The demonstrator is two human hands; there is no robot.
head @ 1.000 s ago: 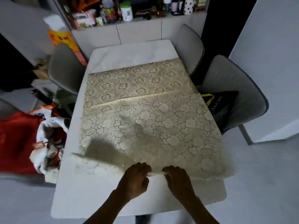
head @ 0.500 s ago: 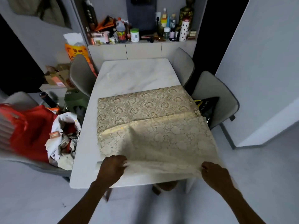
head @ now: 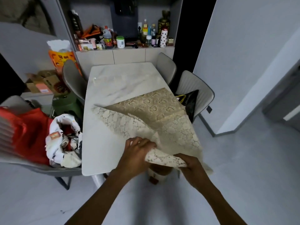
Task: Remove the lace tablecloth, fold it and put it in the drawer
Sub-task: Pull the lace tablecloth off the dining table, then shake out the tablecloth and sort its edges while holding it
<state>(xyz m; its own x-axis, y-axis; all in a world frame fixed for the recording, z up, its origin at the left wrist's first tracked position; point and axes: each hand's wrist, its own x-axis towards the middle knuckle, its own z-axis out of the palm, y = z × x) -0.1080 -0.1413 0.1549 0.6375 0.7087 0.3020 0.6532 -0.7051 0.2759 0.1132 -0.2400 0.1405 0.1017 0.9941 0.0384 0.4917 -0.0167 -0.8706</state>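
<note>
Both hands pinch lace tablecloth [head: 146, 120] at worktop [head: 103, 143] near edge: left hand [head: 138, 150], right hand [head: 189, 161], prob. Match corners, pull w/ even tension.

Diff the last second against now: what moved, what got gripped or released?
The cream lace tablecloth slid toward the near right corner, baring more of the white marble table. The left hand and right hand, which had spread apart, came together with the near edge bunched between them; both still grip it. Grey chairs and shelf clutter stayed put.
</note>
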